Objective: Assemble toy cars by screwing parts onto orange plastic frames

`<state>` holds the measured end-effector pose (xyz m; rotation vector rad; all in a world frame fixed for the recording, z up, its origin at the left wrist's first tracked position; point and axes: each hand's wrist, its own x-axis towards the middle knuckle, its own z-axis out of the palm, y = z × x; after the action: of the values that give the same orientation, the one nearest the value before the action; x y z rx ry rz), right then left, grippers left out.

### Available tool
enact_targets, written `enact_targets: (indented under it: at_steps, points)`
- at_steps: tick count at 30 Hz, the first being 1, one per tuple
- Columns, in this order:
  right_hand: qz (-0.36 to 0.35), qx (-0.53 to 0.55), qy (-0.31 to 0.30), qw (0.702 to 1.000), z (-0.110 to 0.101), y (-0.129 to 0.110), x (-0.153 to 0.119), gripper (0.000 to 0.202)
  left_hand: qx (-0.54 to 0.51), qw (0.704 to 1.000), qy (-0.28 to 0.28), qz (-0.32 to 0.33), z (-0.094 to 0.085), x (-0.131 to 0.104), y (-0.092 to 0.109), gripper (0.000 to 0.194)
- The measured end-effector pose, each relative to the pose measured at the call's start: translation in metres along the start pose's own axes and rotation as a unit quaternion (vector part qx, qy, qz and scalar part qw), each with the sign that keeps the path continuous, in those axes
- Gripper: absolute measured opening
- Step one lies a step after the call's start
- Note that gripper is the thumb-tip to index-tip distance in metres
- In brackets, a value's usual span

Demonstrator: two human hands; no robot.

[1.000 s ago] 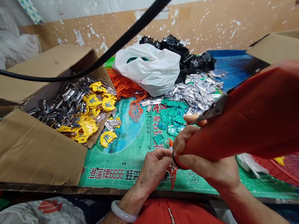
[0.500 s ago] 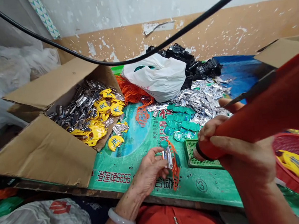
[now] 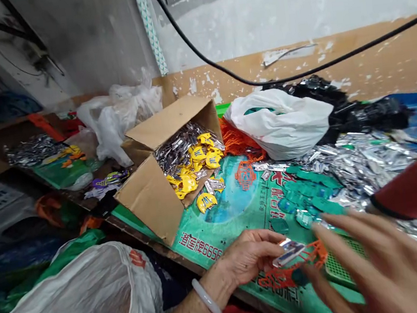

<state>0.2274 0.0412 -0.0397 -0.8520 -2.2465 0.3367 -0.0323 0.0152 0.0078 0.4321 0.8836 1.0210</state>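
My left hand (image 3: 252, 257), with a pale bangle on its wrist, pinches a small flat silver metal piece (image 3: 287, 252) between thumb and fingers. Under and beside it hangs orange netting (image 3: 278, 278), partly hidden by my hands. My right hand (image 3: 379, 262) is blurred, its fingers stretched out and apart, close to the right end of the netting. Just beyond it, a dark red tube (image 3: 411, 188) with a black end reaches in from the right edge. A green perforated basket (image 3: 346, 261) lies partly behind my right hand.
A cardboard box (image 3: 153, 198) on its side spills silver and yellow pieces. Behind stand a white plastic bag (image 3: 284, 128) and black plastic (image 3: 373, 115). Green packets (image 3: 306, 190) and heaped silver pieces (image 3: 359, 159) spread rightward. A black cable (image 3: 212, 58) hangs across the view.
The view has swung left. My right hand has let go of the red tube and moved to the netting near my left hand. My left hand still holds the silver piece.
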Motion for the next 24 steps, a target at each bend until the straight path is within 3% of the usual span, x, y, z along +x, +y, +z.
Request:
enact_targets:
  at_steps: [3,5,8,11,16,20,24]
  points:
    - [0.045,0.098,-0.167,0.98,0.003,-0.049,0.08,0.049,-0.101,0.993,-0.062,-0.002,-0.009,-0.002,0.003,0.04]
    - [0.138,0.213,-0.207,0.945,0.008,-0.067,0.109,0.04,-0.143,0.986,-0.086,0.006,-0.016,-0.005,0.009,0.042]
    - [0.31,0.369,-0.151,0.863,0.024,-0.072,0.117,0.042,-0.187,0.974,-0.103,0.079,-0.024,-0.014,0.019,0.057]
    - [0.361,0.428,-0.093,0.823,0.044,-0.074,0.12,0.044,-0.161,0.966,-0.093,0.178,-0.029,-0.027,0.02,0.072]
    - [0.239,0.319,-0.227,0.888,0.07,-0.08,0.164,0.042,-0.129,0.961,0.119,0.212,-0.037,-0.044,0.008,0.056]
    - [0.189,0.206,-0.226,0.933,0.106,-0.087,0.213,0.036,-0.137,0.949,0.153,0.237,-0.049,-0.055,0.006,0.043]
    - [0.148,0.084,-0.235,0.957,0.153,-0.112,0.232,0.035,-0.109,0.943,0.187,0.254,-0.061,-0.066,0.008,0.031]
